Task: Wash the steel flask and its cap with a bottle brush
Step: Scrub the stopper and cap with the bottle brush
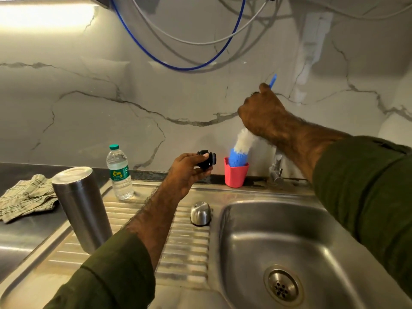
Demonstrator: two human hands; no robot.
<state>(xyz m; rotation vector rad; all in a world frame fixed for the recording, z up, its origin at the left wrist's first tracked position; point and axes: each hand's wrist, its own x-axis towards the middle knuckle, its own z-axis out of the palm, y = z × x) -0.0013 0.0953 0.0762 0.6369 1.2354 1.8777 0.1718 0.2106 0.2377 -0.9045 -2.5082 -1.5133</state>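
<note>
The steel flask (82, 208) stands upside down on the ribbed drainboard at the left. Its domed steel cap (200, 213) sits on the drainboard beside the sink basin. My left hand (186, 172) holds a small black stopper (206, 159) up above the drainboard. My right hand (263, 112) grips the blue handle of the bottle brush (242, 148) near the wall. The brush's white and blue bristle head is still partly inside a red cup (235, 176) at the back of the sink.
A steel sink basin (289, 237) with a drain lies at the lower right, and a tap (276, 172) stands behind it. A plastic water bottle (119, 172) and a folded checked cloth (26, 196) are at the left. Hoses hang along the marble wall above.
</note>
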